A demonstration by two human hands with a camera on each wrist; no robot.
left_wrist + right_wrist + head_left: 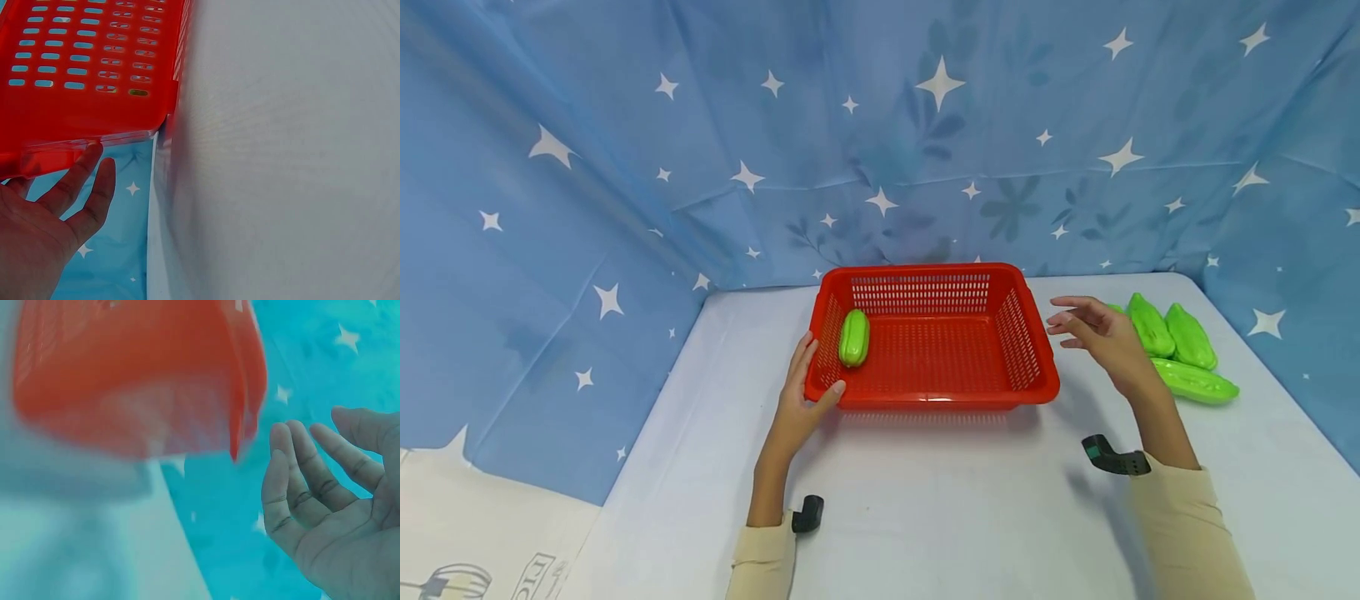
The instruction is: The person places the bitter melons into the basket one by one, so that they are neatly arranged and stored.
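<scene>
A red perforated plastic basket point(925, 398) stands on the white table. Inside, against its left wall, lies a glossy green ridged fruit or vegetable point(853, 337). My left hand point(797, 408) is at the basket's front left corner, fingers along the left side and thumb at the front rim. In the left wrist view, its fingertips point(94, 150) touch the rim from outside. To the right of the basket, my right hand point(1101, 333) hovers with loosely bent fingers and holds nothing. Behind it lie several similar green pieces point(1193, 381), one partly hidden by the hand.
A blue curtain with white stars point(880, 200) hangs behind the table and down both sides. The white tabletop point(925, 500) extends in front of the basket. A pale printed cloth point(490, 525) shows at the lower left.
</scene>
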